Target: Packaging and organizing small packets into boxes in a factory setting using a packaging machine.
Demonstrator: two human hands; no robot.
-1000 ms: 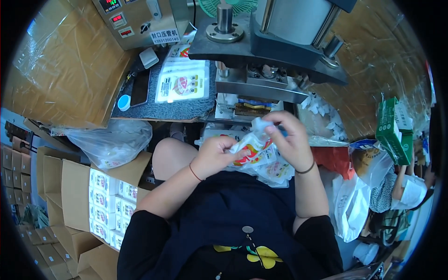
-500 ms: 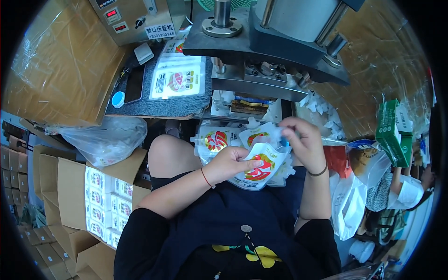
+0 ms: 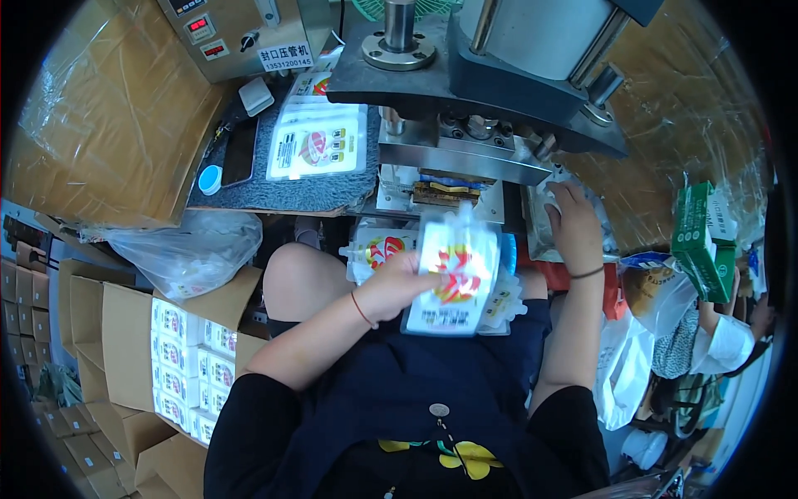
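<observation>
My left hand point(image 3: 389, 289) is closed on a white spouted pouch point(image 3: 470, 309) with a red and green print, thumb on its front. The pouch is upright, its spout pointing away from me, and slightly blurred. Under and beside it, more spouted pouches point(image 3: 381, 247) lie over my lap. To the right, my right hand point(image 3: 576, 229) reaches into a shallow tray point(image 3: 544, 243) of small white pieces point(image 3: 567, 176). Its fingers are apart; the fingertips are partly lost among the pieces.
A press machine point(image 3: 465, 154) stands ahead. On the grey mat at left lie flat printed pouches point(image 3: 320, 148), a phone point(image 3: 240, 150) and a blue-white cap point(image 3: 210, 179). An open carton point(image 3: 125, 345) with packed pouches is at lower left. Green boxes point(image 3: 702, 241) stand at right.
My right hand has moved from the pouch's spout end to the tray on the right. My left hand has turned the pouch upright, its spout now pointing away from me.
</observation>
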